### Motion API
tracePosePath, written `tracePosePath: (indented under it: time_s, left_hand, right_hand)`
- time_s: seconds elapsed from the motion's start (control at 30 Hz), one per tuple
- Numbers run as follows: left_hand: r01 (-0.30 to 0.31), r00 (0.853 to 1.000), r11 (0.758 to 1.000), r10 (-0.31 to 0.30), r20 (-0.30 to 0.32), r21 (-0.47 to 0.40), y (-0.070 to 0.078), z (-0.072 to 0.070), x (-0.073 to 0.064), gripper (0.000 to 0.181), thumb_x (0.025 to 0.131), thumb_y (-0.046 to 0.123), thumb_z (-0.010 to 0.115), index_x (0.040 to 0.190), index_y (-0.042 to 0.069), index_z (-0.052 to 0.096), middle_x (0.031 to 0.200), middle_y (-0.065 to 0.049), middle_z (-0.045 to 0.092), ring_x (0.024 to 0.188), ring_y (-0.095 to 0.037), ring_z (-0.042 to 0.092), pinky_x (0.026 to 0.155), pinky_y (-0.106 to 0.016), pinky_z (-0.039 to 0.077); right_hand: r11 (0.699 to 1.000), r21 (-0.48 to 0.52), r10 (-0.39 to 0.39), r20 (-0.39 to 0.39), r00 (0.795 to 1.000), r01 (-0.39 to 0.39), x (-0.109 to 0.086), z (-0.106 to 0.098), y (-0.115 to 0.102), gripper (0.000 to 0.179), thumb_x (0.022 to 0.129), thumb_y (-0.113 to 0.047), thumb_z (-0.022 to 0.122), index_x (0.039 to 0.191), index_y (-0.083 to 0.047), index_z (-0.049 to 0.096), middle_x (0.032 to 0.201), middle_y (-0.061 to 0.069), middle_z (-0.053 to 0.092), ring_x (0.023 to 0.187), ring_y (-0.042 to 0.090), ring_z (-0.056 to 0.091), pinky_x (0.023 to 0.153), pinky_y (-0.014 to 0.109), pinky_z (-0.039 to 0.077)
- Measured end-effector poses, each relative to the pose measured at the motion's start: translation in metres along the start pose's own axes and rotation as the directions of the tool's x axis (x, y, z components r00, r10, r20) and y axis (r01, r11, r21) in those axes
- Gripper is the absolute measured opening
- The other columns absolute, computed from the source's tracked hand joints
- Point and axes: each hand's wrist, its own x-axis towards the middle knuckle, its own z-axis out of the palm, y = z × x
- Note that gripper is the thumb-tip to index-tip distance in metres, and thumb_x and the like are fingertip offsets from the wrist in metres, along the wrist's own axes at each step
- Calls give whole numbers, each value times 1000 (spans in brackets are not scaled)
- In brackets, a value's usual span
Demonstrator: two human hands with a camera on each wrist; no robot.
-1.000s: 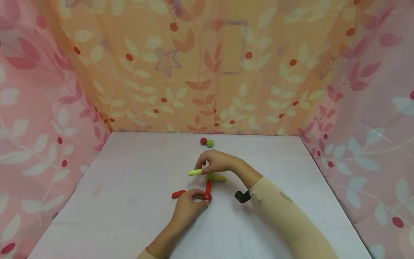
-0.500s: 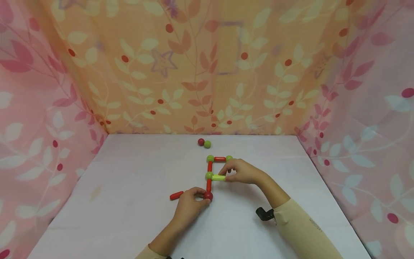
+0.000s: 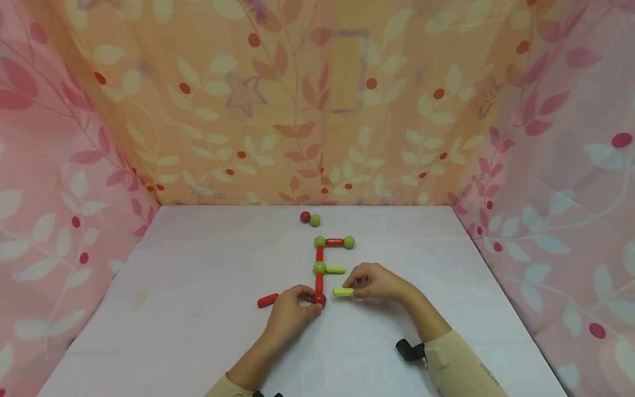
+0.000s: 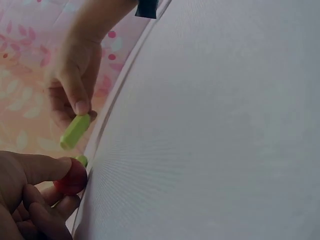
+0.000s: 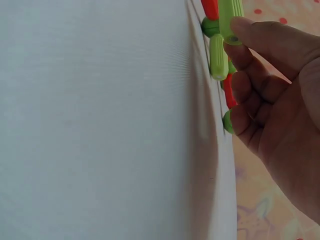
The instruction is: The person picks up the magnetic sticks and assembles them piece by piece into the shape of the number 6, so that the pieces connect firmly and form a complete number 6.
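Note:
My left hand (image 3: 292, 314) grips the red ball (image 3: 319, 299) between thumb and fingers; the left wrist view also shows that ball (image 4: 71, 178). My right hand (image 3: 379, 282) pinches a yellow-green rod (image 3: 343, 291), which is apart from the red ball, a little to its right. Up from the ball runs a red rod (image 3: 319, 282) to a green ball (image 3: 319, 267), from which another yellow-green rod (image 3: 335, 269) sticks out rightward. A further red rod (image 3: 319, 253) leads to the upper green ball (image 3: 319, 241). From there a red rod (image 3: 334, 242) reaches the right-hand green ball (image 3: 349, 242).
Beside my left hand lies a loose red rod (image 3: 268, 300). Farther back on the white tabletop (image 3: 223, 248), a loose red ball (image 3: 305, 216) and a green ball (image 3: 315, 220) sit together. Patterned cloth (image 3: 297, 110) encloses the back and sides.
My right hand has carried the yellow-green rod from left of the joined pieces, past the middle rod, down to the lower right. My left hand stays on the red ball.

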Motion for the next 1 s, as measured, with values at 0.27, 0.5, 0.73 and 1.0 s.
tracePosePath:
  time_s: [0.27,0.5,0.73,1.0]
  left_hand:
    - [10,1000,1000,-10,-3,13,0,0,-2,26,82,25,87,104,24,73,97,11,70,106,-20,59,98,-48,50]
    - [-20,1000,1000,20,14,4,-1,0,0,26,82,25,86,104,23,73,99,11,71,109,-20,60,101,-50,48]
    - [-42,999,999,42,25,-3,-1,-1,1,25,82,25,86,103,24,72,98,12,71,109,-19,60,101,-51,47]
    - [-41,999,999,41,25,10,2,0,3,26,82,26,87,104,24,73,98,12,72,108,-20,59,100,-51,47]
  right_hand:
    - [1000,3,-17,35,999,17,-2,15,7,20,89,-17,80,106,-28,79,105,-11,72,102,13,62,94,29,51]
    - [999,-15,-31,31,999,31,-3,19,7,22,88,-19,81,106,-31,79,104,-14,71,101,9,62,93,31,50]
    - [998,-22,-52,17,999,52,-2,23,5,20,87,-19,82,106,-26,80,103,-13,72,102,10,62,94,33,49]
    - [997,-54,-53,0,999,52,1,22,5,22,86,-18,82,105,-29,80,100,-18,72,100,8,62,92,33,47]
